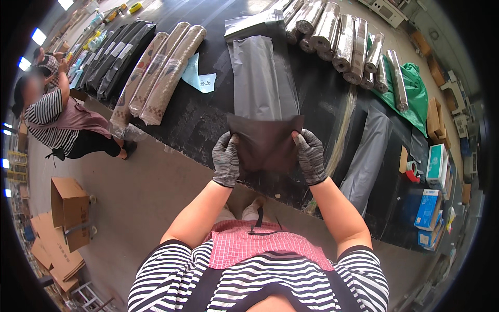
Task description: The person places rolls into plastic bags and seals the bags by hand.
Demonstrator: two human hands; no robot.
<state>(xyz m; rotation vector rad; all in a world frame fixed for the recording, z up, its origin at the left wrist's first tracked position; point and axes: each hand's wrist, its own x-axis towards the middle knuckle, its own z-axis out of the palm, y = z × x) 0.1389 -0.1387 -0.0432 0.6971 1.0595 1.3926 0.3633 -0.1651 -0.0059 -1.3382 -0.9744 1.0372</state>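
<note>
A: Quick, what is being gripped?
B: A dark plastic piece [265, 145]. One side edge is being pinched by the left hand [226, 158], the other by the right hand [311, 156]. Both are being covered by gray gloves and held apart.
A: Where?
B: It's being held up at the near edge of the worktop [197, 122], just before a long gray bag [257, 78]. Whether the two are being joined cannot be told.
A: Left side?
B: Patterned rolls [161, 67] are lying side by side, black packages [117, 57] beyond. A blue sheet [197, 78] is lying between rolls and bag.
A: Right side?
B: Shiny rolls [344, 44] are being lined up, a green sheet [413, 88] being partly covered. Another gray bag [366, 156] is lying nearer.
</note>
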